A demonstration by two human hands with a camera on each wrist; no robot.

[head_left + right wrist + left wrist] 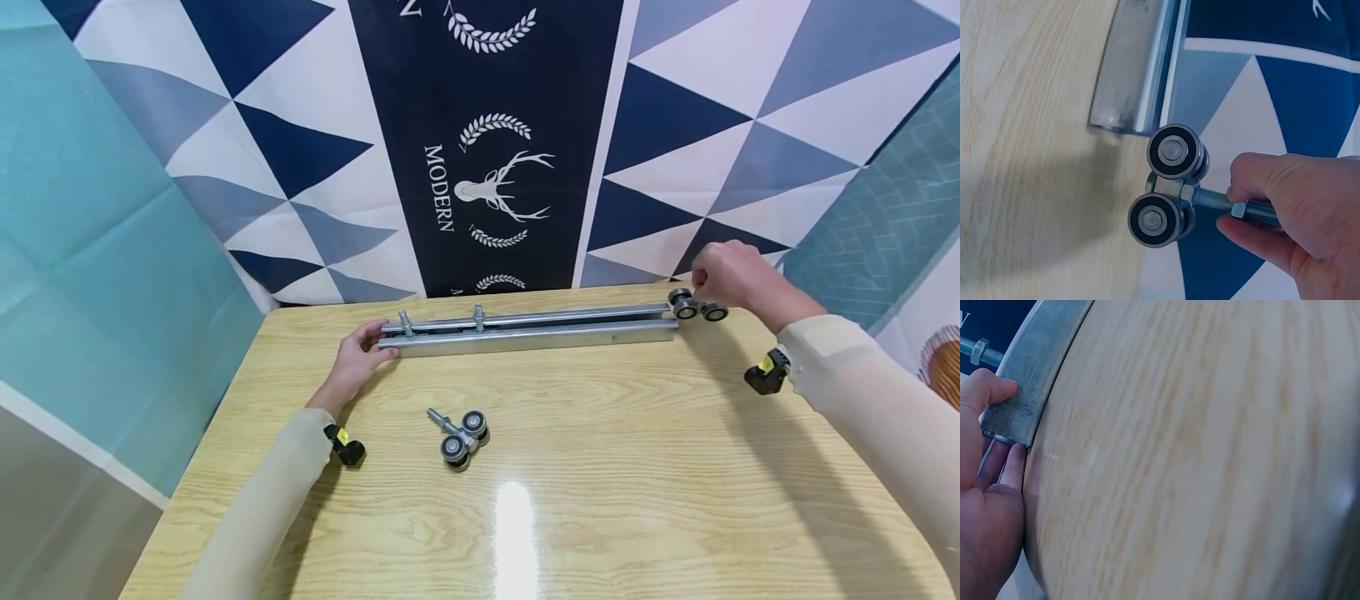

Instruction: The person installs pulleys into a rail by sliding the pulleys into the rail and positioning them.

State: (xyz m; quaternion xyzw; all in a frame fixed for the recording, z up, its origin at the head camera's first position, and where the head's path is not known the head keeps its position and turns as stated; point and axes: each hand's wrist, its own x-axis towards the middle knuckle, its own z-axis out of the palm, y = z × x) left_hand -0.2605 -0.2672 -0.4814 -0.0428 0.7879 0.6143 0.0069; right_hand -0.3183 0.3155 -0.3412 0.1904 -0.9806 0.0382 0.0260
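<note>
steadying the rail [536, 338] with our left hand [354, 360], we are pressing the thumb on its near wall and curling the other fingers round its left end, so that hand is gripping. our right hand [727, 273] is pinching the held roller [1169, 186] by its threaded shank [1212, 199], near the nut [1239, 210]. the rail is lying along the far side of the table [637, 458], its slot facing up. at its right end the held roller is hanging, wheels [1174, 150] lowest, just beside the opening; whether it is touching the metal we cannot tell.

as we are judging it, the work is about halfway. two bolts [478, 317] are standing up through the slot near the left end, so two rollers are probably sitting inside, though the walls are hiding their wheels. the held roller is not yet in: its wheels are showing outside the rail in the right wrist view. the loose roller [467, 435] is lying on the table in front of the rail, toward its left end, and neither hand is touching it, so seemingly two are remaining to be fitted.
</note>
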